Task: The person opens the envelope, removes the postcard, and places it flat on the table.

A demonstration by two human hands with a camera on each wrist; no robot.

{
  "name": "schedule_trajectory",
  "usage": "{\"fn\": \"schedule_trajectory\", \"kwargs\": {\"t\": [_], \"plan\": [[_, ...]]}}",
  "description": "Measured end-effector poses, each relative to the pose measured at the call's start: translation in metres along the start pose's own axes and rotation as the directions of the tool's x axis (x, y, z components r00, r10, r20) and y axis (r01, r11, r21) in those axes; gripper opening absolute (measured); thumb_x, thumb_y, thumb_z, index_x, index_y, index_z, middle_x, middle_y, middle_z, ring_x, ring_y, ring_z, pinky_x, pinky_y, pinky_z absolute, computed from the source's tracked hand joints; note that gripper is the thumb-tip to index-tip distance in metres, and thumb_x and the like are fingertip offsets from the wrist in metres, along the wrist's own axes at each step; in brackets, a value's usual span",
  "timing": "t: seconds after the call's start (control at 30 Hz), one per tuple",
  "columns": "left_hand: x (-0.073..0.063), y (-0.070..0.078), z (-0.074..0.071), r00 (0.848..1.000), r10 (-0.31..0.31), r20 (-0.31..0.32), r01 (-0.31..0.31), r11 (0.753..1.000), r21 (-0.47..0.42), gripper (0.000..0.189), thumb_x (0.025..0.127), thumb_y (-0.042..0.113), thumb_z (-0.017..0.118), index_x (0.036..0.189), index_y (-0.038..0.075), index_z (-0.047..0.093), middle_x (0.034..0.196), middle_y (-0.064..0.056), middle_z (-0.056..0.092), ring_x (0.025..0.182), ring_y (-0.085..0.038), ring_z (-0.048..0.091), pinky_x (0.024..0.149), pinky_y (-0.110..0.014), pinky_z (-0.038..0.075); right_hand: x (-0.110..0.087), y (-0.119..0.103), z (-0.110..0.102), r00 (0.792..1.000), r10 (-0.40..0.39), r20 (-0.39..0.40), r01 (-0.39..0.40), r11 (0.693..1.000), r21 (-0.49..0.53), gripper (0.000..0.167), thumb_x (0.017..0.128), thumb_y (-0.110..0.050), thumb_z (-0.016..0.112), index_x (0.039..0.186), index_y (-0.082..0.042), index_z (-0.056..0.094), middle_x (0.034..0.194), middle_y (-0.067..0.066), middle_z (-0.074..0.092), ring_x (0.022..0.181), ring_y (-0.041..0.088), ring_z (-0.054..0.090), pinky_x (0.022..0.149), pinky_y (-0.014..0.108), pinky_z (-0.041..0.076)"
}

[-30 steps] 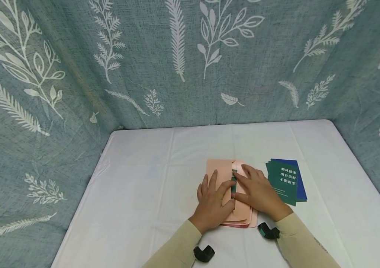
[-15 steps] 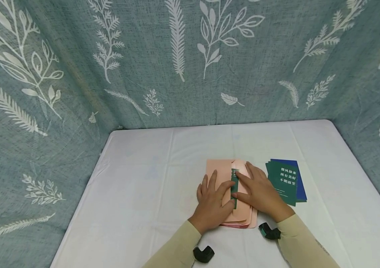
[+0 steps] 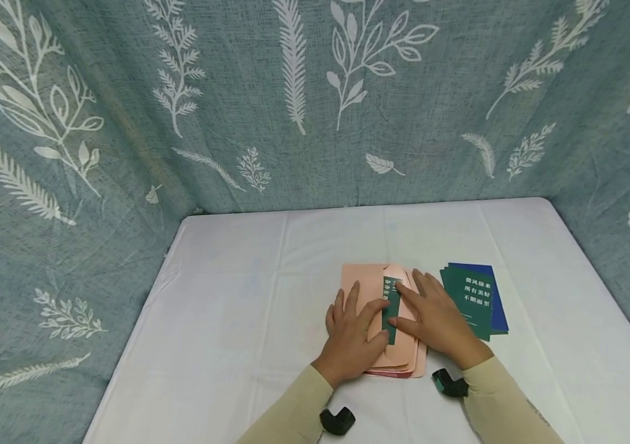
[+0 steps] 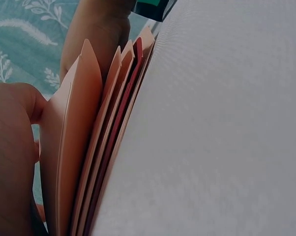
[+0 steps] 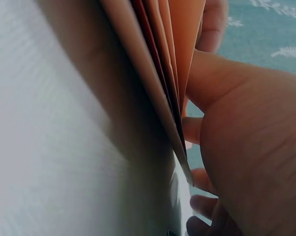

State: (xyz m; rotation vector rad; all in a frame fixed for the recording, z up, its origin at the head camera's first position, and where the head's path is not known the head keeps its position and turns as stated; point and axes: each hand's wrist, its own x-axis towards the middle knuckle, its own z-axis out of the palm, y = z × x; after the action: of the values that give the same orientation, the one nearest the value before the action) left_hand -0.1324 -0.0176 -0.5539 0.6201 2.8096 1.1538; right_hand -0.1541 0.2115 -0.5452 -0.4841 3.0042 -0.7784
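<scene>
A stack of pink envelopes [image 3: 362,277] lies on the table. From the top envelope's opening a green card [image 3: 394,303] with white characters shows as an upright strip; its left part is hidden inside. My left hand [image 3: 351,339] rests with fingers spread on the top envelope, index finger and thumb reaching to the opening. The index finger and thumb of my right hand [image 3: 437,317] press on the card's face, well apart from each other. In the left wrist view, the top envelope [image 4: 69,132] bulges above the others, and a dark red edge [image 4: 124,103] shows lower in the stack.
To the right of the stack lie green cards [image 3: 473,308] with white lettering, overlapping a blue card [image 3: 499,308]. The right forearm comes in just in front of them. A white cloth [image 3: 237,296] covers the table, and a patterned curtain [image 3: 315,154] hangs behind it.
The green card has slid to the right out of the envelope, so a wider strip of it shows. My right hand has shifted slightly right with it; the left hand stays in place.
</scene>
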Motion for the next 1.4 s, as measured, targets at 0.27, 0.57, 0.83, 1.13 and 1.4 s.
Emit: {"fn": "schedule_trajectory", "kwargs": {"t": [0.27,0.57,0.83,1.13,1.4], "plan": [[0.000,0.000,0.000,1.000,0.000,0.005,0.000,1.000,0.006,0.051,0.101,0.035,0.058,0.152,0.032,0.060,0.179,-0.015,0.013,0.161,-0.049,0.001,0.119,-0.074,0.007,-0.002,0.002,-0.004,0.999,0.037,-0.017,-0.037,0.999,0.001,0.081,0.097,-0.054,0.079,0.161,-0.010,0.055,0.171,0.030,0.031,0.158,0.053,0.021,0.114,0.078,0.030],[0.000,0.001,0.000,1.000,-0.005,0.007,0.005,1.000,0.009,0.052,0.100,0.034,0.057,0.152,0.033,0.060,0.180,-0.015,0.012,0.161,-0.049,0.000,0.119,-0.074,0.006,-0.005,0.005,-0.008,0.998,0.057,-0.006,-0.057,0.998,0.017,0.083,0.098,-0.056,0.078,0.163,-0.011,0.053,0.172,0.029,0.028,0.159,0.053,0.018,0.113,0.079,0.029],[0.000,0.000,0.001,1.000,-0.004,0.005,0.004,1.000,0.013,0.053,0.100,0.034,0.058,0.153,0.031,0.060,0.179,-0.015,0.013,0.161,-0.049,0.000,0.119,-0.074,0.006,-0.010,0.009,-0.014,0.998,0.065,0.005,-0.065,0.998,0.018,0.084,0.100,-0.058,0.075,0.164,-0.010,0.050,0.173,0.029,0.027,0.159,0.053,0.018,0.114,0.079,0.028],[-0.001,0.001,0.000,1.000,-0.008,0.006,0.008,1.000,0.011,0.054,0.099,0.035,0.057,0.153,0.031,0.059,0.179,-0.016,0.013,0.161,-0.050,0.001,0.119,-0.074,0.006,-0.014,0.015,-0.020,0.997,0.081,0.012,-0.081,0.996,0.033,0.082,0.101,-0.059,0.073,0.164,-0.012,0.051,0.173,0.028,0.026,0.159,0.053,0.017,0.113,0.080,0.028],[-0.001,0.001,0.001,1.000,-0.014,0.003,0.014,1.000,0.018,0.056,0.098,0.033,0.057,0.154,0.031,0.059,0.179,-0.015,0.013,0.161,-0.049,0.001,0.119,-0.074,0.007,-0.016,0.021,-0.021,0.996,0.088,0.017,-0.089,0.996,0.028,0.084,0.101,-0.061,0.071,0.166,-0.013,0.048,0.174,0.028,0.024,0.159,0.053,0.016,0.112,0.081,0.028]]}}
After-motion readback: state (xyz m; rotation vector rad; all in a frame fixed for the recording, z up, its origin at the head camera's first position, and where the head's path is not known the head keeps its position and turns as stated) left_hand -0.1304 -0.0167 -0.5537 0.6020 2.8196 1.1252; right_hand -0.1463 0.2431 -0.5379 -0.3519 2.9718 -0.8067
